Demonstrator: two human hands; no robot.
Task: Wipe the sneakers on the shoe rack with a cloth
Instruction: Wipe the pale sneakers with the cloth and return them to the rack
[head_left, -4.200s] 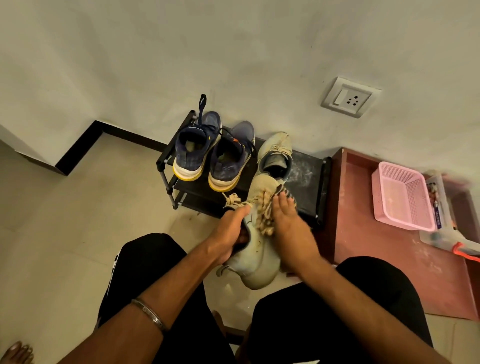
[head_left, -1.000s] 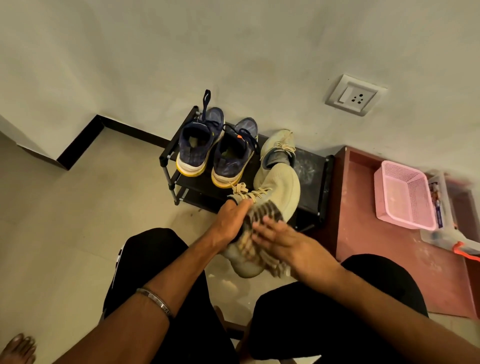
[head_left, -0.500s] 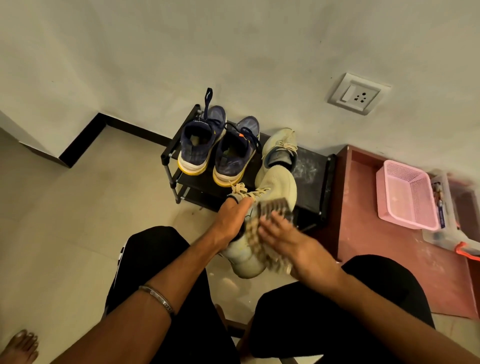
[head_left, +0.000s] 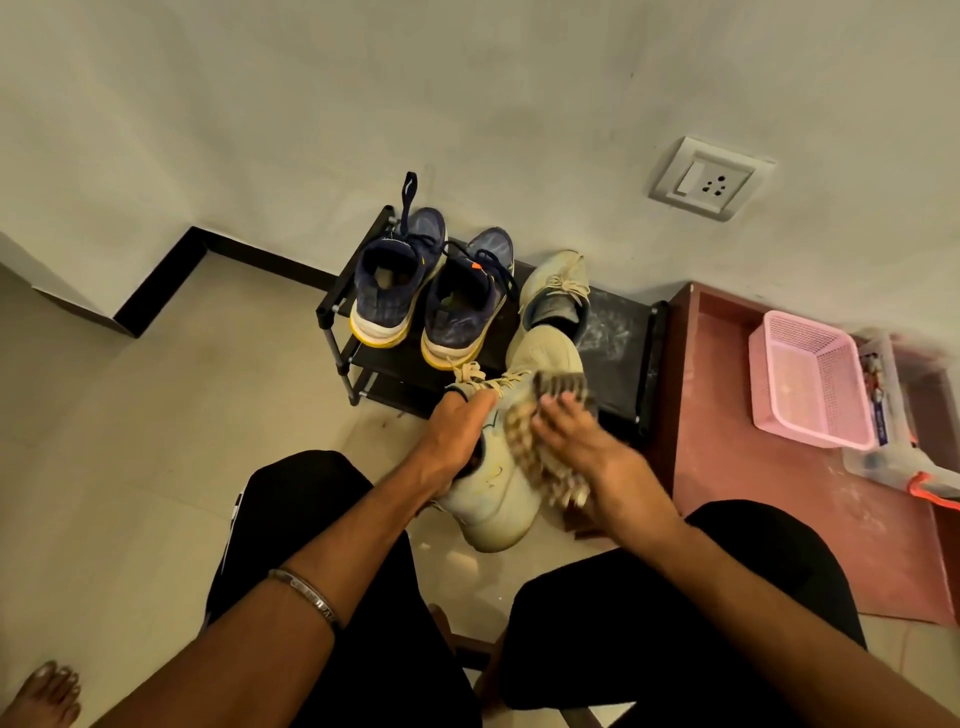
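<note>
Head view: left hand (head_left: 457, 441) grips the beige sneaker (head_left: 498, 483) held before the shoe rack (head_left: 618, 338), toe toward the rack, heel toward the person, while right hand's flat fingers (head_left: 563, 415) press the checked cloth (head_left: 540, 441) along its side.

The beige sneaker (head_left: 498, 483) looks like matt knit fabric with a smooth rubbery sole; the checked cloth (head_left: 540, 447) on it is coarse-woven. On the shoe rack (head_left: 618, 332), black metal tubes and a dusty matt shelf, the navy sneakers (head_left: 431, 291) are mesh. Right of the rack, a perforated pink plastic basket (head_left: 810, 384) sits on a dull reddish surface (head_left: 727, 467). Floor tiles (head_left: 156, 415) are faintly glossy.
</note>
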